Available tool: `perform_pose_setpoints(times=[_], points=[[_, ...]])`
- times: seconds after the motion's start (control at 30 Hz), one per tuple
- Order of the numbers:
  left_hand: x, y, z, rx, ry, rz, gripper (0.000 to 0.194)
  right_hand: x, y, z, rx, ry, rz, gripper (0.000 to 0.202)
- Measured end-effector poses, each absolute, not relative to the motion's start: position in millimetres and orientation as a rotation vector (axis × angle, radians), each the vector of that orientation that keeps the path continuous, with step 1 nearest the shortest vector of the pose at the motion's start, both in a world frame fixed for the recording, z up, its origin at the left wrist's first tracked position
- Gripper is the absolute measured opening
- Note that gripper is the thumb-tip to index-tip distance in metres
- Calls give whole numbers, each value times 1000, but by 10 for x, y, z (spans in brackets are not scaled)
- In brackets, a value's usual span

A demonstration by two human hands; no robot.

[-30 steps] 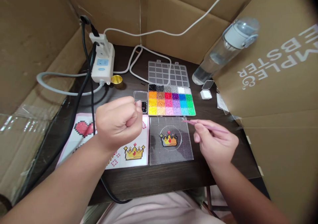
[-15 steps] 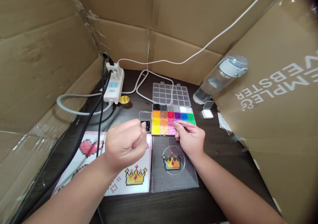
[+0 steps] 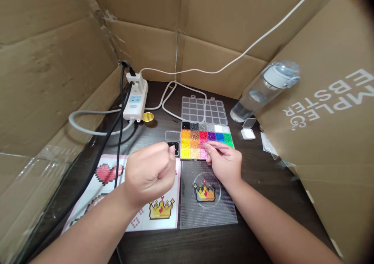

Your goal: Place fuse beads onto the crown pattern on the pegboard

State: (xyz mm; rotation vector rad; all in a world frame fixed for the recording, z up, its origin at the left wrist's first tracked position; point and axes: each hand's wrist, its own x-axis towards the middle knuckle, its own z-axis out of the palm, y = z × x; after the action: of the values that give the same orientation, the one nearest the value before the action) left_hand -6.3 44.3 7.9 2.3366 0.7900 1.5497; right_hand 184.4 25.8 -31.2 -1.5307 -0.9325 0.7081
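My right hand (image 3: 224, 160) pinches pink tweezers (image 3: 219, 146), their tips pointing left over the bead box (image 3: 187, 153), around its orange and pink compartments. My left hand (image 3: 150, 172) is closed in a fist above the pattern sheet (image 3: 172, 224), and nothing shows sticking out of it. On that sheet a printed crown (image 3: 161, 209) is visible; the forearm covers other parts. A clear pegboard (image 3: 209, 219) lies below the bead box. Within a circle on it sits a bead crown (image 3: 205, 192) in yellow, orange and black with red beads.
Behind my left fist is a small case of black beads (image 3: 177, 149). A small white-filled case (image 3: 248, 133) and a water bottle (image 3: 257, 96) stand at right. A gold cup (image 3: 148, 118) sits beside the power strip (image 3: 136, 100). Cables cross the left side; cardboard walls surround the table.
The view has shifted slightly, so the table things appear a little farther right. Both hands keep nearly the same pose, with the tweezers still over the bead box.
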Motion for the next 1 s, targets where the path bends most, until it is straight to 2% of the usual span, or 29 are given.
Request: perform_pose_setpoints(times=[0.67,1.0], points=[[-54,450,92,2332,796,1549,47,1855,256,-296,-1524,-948,693,15],[-45,495,77,2321,800,1606,47,2007,-129,-25,-1457,-931,515,14]])
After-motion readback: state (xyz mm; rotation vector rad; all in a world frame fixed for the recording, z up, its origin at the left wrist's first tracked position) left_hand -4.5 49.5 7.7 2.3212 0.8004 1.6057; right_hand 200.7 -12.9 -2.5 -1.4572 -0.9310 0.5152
